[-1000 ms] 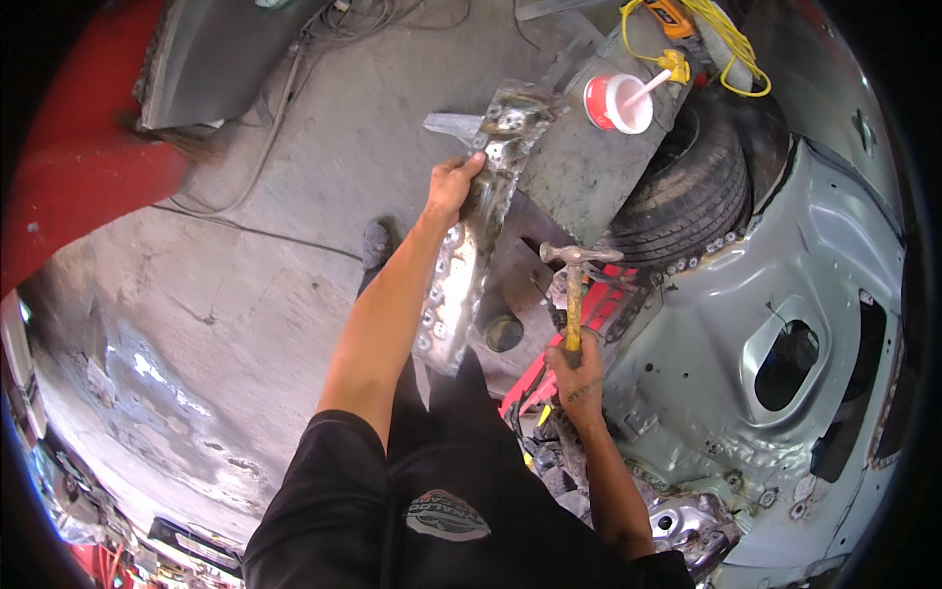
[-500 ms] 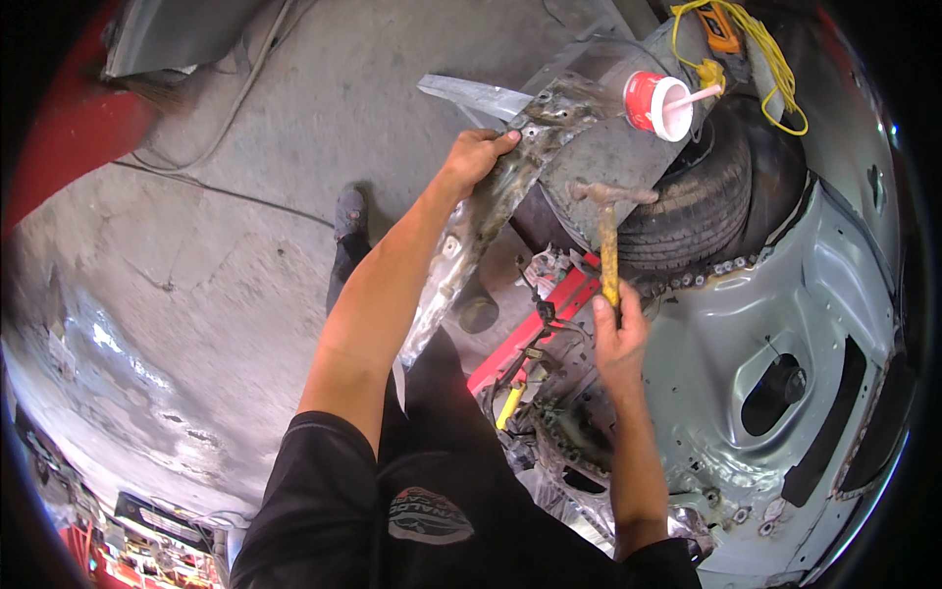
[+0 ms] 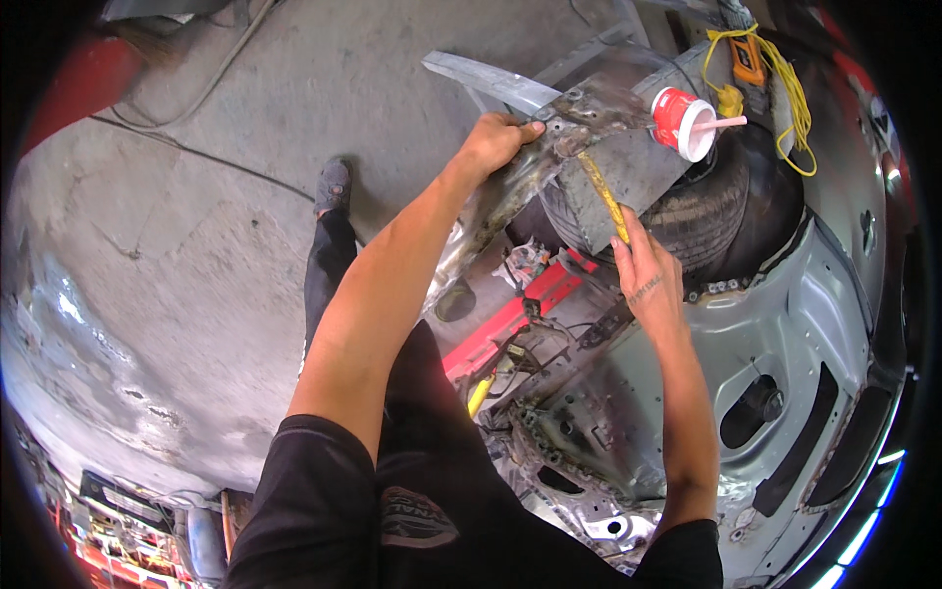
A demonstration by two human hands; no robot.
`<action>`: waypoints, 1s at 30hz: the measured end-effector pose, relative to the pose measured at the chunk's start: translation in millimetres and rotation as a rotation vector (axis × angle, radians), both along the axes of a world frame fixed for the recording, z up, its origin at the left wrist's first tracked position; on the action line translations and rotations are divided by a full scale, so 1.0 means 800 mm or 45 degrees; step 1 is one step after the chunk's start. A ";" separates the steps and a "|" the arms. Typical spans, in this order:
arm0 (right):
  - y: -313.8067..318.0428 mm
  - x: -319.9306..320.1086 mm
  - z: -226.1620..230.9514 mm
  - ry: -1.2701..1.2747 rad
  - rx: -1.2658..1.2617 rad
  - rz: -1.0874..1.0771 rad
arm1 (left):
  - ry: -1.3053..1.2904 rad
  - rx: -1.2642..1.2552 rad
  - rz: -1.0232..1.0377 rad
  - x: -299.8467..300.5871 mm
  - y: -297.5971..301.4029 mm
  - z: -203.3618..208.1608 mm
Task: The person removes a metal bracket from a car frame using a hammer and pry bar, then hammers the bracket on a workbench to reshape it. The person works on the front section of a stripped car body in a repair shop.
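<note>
My left hand (image 3: pixel 500 145) grips the edge of a long, bare metal car panel (image 3: pixel 497 208), thumb on top. The panel slants across a grey work surface (image 3: pixel 638 162), its lower end partly behind my left forearm. My right hand (image 3: pixel 648 270) is closed around the yellow handle of a hammer (image 3: pixel 602 191). The hammer's head is at the panel's upper part, just right of my left hand; blurred and dark, it is hard to tell from the metal, so I cannot tell whether it touches.
A red and white tub (image 3: pixel 679 120) with a stick in it stands beside the panel. Behind are a tyre (image 3: pixel 702 216), a yellow cable (image 3: pixel 785 83) and an orange device (image 3: pixel 748 59). A red bar (image 3: pixel 515 319) and grey car body (image 3: pixel 785 304) lie nearer me.
My right hand has moved away from me, swinging the hammer head leftward from over the work surface to the panel. My left hand keeps its grip. The whole view has shifted slightly.
</note>
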State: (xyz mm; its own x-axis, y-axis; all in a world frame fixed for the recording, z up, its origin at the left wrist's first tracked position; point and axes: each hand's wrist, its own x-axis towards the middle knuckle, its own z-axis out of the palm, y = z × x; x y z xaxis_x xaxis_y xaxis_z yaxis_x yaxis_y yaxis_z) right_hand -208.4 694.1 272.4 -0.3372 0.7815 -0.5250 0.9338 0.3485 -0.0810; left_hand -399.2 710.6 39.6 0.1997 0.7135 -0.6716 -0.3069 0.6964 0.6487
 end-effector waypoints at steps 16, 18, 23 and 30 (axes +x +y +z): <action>0.023 -0.001 0.004 -0.153 -0.104 0.081 | -0.011 0.025 -0.018 0.005 -0.004 -0.007; 0.021 -0.007 0.008 -0.034 -0.097 0.054 | -0.026 -0.008 -0.028 0.005 -0.004 -0.010; 0.033 -0.073 0.033 0.401 0.208 0.281 | -0.019 -0.008 -0.013 0.007 -0.004 -0.018; 0.016 0.004 0.012 -0.049 -0.009 0.176 | 0.021 0.068 -0.044 0.008 -0.001 -0.006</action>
